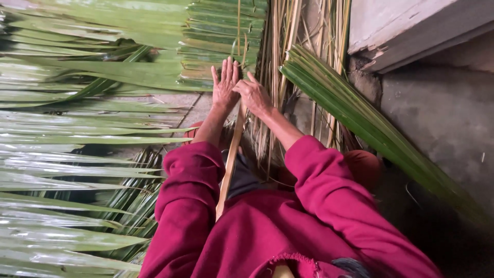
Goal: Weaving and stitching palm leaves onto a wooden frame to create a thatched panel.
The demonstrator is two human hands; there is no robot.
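We see red sleeves point(267, 226) low centre. Pale midrib strip point(230, 159) runs between forearms. Mid frame: left hand point(225, 85) open, fingers spread flat against woven palm leaf panel point(221, 36); right hand point(253, 95) curled, pinching leaflet beside it, we judge. Step: weaving leaflets. Next move calls for firm tuck. Loose fronds point(77, 154) left; concrete wall point(442, 113) upper right.

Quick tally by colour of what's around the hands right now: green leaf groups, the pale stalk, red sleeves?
Green: 2, the woven palm mat and the loose leaf bundle
Pale tan: 1, the stalk beneath the left hand and right hand
Red: 2 sleeves
Total: 5
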